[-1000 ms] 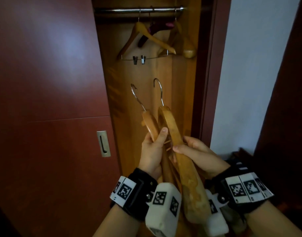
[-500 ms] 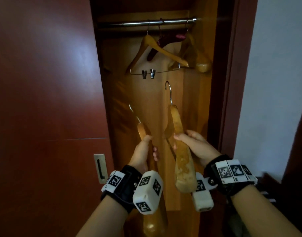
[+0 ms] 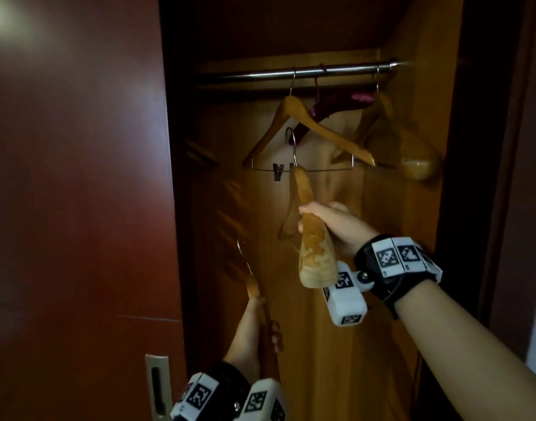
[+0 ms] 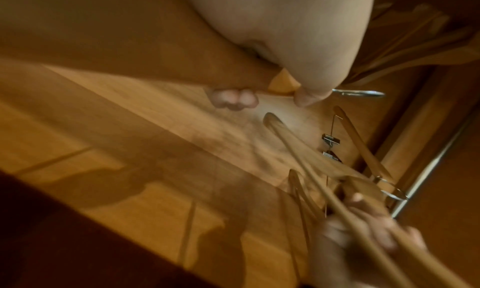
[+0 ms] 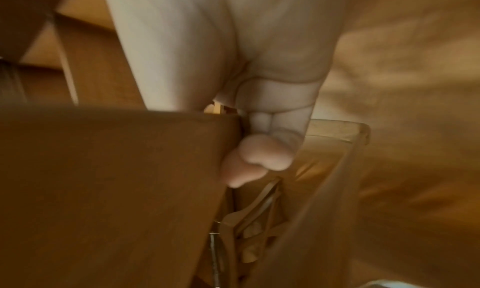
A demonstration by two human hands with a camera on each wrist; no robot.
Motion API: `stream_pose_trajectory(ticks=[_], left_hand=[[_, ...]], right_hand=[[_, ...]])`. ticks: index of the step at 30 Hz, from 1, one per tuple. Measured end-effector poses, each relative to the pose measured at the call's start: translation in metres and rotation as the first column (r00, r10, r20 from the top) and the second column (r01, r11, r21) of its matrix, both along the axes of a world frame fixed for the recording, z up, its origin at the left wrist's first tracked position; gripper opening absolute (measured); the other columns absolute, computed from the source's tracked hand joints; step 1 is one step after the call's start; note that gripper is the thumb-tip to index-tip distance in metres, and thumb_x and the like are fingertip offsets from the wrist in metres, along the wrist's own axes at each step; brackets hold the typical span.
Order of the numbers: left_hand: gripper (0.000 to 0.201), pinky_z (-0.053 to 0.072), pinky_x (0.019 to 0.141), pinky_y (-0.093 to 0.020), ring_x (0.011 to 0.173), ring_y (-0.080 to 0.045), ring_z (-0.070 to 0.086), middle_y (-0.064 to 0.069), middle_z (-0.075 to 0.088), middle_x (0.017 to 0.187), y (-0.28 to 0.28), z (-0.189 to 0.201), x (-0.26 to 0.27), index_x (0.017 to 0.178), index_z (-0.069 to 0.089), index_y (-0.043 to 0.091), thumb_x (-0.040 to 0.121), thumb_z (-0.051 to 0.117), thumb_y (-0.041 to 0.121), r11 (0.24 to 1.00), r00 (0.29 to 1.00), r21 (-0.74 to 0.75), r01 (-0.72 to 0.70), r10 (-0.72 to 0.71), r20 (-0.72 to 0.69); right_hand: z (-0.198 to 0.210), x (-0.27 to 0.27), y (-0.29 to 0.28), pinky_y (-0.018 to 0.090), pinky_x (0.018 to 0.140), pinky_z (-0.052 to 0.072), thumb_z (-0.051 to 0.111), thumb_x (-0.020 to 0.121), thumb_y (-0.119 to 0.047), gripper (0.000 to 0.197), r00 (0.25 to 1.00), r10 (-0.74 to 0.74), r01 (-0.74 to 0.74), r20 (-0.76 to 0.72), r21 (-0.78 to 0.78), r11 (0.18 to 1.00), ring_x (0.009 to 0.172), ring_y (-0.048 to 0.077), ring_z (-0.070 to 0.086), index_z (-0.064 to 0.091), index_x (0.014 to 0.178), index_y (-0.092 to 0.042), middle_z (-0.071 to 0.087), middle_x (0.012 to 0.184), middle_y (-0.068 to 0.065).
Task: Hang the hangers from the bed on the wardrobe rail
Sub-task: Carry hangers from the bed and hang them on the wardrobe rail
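Note:
I stand at the open wardrobe with a wooden hanger in each hand. My right hand (image 3: 327,226) grips a broad wooden hanger (image 3: 309,238) held upright; its metal hook (image 3: 292,141) reaches up among the hung hangers, well below the chrome rail (image 3: 309,72). My left hand (image 3: 254,332) grips a second wooden hanger (image 3: 256,291) low down, hook (image 3: 242,253) pointing up. In the left wrist view my fingers (image 4: 233,99) curl round the hanger's wood (image 4: 283,83). In the right wrist view my fingertips (image 5: 262,155) wrap the hanger arm (image 5: 116,179).
Three hangers hang on the rail: a wooden clip hanger (image 3: 306,129), a dark purple one (image 3: 336,101) and a thick wooden one (image 3: 412,153) at the right. The red sliding door (image 3: 78,208) covers the left side, its metal pull (image 3: 159,387) low down.
My right hand has lifted its hanger up toward the rail, its hook now at the hung hangers' level. My left hand has dropped lower with its hanger, and my view has tilted up.

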State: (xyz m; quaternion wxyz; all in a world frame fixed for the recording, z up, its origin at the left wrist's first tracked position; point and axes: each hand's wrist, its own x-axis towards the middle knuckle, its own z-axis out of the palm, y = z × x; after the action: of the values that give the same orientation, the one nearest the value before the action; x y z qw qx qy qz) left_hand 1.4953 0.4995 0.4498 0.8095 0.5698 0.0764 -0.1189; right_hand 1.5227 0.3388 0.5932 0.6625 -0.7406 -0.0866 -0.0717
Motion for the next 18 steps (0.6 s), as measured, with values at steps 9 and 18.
stream_pose_trajectory(ticks=[9, 18], left_hand=[[0.038, 0.036, 0.044, -0.026, 0.042, -0.018, 0.04, -0.005, 0.043, 0.05, 0.0, 0.024, 0.051, 0.066, 0.049, 0.008, 0.091, 0.038, 0.034, 0.989, 0.998, -0.141, -0.041, 0.035, -0.045], [0.015, 0.039, 0.055, -0.028, 0.053, -0.016, 0.043, -0.007, 0.05, 0.064, -0.002, 0.064, 0.084, 0.091, 0.051, 0.01, 0.099, 0.039, 0.015, 0.953, 0.993, -0.301, -0.043, 0.074, 0.094]], right_hand=[[0.081, 0.052, 0.023, 0.026, 0.066, 0.052, 0.061, 0.088, -0.034, 0.026, 0.985, 0.121, -0.114, 0.124, -0.061, 0.992, 0.068, 0.014, 0.062, 0.058, 0.099, -0.011, 0.062, 0.085, 0.007], [0.134, 0.085, 0.033, 0.021, 0.063, 0.049, 0.051, 0.095, -0.032, 0.023, 0.971, 0.15, -0.135, 0.185, -0.089, 0.987, 0.056, 0.005, 0.063, 0.057, 0.081, -0.015, 0.063, 0.071, -0.002]])
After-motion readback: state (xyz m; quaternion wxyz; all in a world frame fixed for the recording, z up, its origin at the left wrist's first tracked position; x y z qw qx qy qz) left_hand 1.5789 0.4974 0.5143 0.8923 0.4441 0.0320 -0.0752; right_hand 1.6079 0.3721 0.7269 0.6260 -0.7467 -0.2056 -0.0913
